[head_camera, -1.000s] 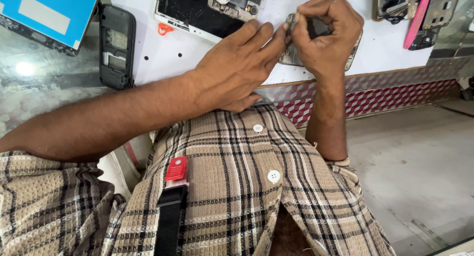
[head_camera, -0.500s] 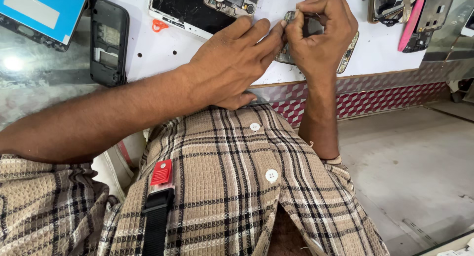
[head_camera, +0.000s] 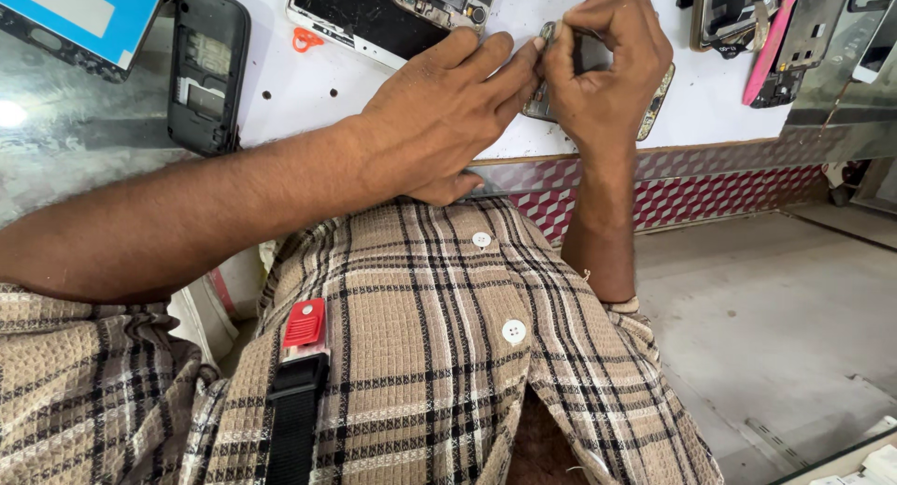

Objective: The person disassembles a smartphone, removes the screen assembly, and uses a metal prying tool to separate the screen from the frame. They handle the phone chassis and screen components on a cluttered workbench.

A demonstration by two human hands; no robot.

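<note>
The opened phone frame (head_camera: 654, 97), lying on the white worktop (head_camera: 308, 83) at twelve o'clock, was pinched at its upper-left corner by the right hand (head_camera: 607, 74), its left edge touched by the left hand (head_camera: 439, 116) fingertips.

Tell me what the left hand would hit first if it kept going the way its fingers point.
Most likely the right hand: the left hand points rightward and its fingertips already meet it at the opened phone. Depth is unclear.

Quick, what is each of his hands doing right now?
Left hand: fingers stretched out flat, fingertips pressing on the opened phone on the white worktop.
Right hand: closed, pinching something small against that phone; what it is cannot be told.
</note>
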